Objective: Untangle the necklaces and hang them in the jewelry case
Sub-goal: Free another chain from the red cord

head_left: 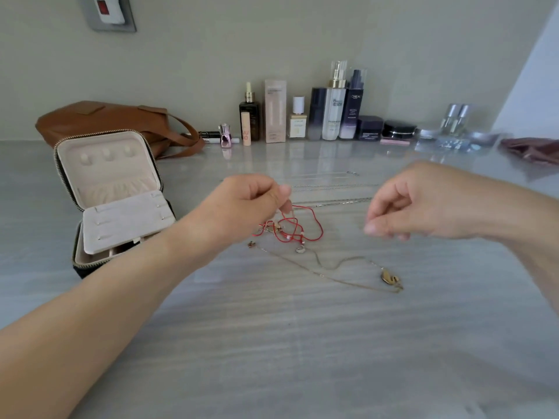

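The left hand (pixel 248 201) hangs above the grey table (pixel 272 343) with thumb and forefinger pinched on the red cord necklace (pixel 298 226), whose loops lie tangled just below it. The right hand (pixel 402 204) is loosely curled with fingertips together; whether it grips a chain cannot be told. A gold chain with a gold pendant (pixel 388 276) lies on the table nearer the person, and thin silver chains (pixel 335 186) lie stretched out farther back. The open jewelry case (pixel 115 195) stands to the left, in front of a brown leather bag (pixel 99 120). Cosmetic bottles (pixel 332 110) line the wall.
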Action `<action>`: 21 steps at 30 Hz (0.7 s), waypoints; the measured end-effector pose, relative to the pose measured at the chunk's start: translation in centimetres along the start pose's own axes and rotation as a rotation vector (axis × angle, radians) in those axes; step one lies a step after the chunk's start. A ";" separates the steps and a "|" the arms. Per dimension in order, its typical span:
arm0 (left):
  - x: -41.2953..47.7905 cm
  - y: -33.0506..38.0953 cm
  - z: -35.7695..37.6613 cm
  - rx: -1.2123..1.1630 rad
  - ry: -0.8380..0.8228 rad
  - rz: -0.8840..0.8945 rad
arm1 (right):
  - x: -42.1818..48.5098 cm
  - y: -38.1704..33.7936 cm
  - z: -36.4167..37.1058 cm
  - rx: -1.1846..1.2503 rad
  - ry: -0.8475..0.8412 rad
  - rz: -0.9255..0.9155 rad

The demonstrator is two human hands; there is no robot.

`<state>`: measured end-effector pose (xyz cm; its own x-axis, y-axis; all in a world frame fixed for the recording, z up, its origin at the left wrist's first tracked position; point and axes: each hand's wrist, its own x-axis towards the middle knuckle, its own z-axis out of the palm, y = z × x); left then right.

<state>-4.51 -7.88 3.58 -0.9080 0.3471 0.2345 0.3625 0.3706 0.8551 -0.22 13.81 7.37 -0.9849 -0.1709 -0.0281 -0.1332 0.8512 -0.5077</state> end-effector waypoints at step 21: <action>0.2 -1.1 0.0 0.013 -0.061 -0.039 | -1.5 -2.8 -2.3 0.422 0.298 0.087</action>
<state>-5.04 -8.18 2.69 -0.9072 0.3838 0.1721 0.3300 0.3958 0.8570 1.38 12.88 10.81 -0.9873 0.0924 0.1293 -0.0538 0.5714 -0.8189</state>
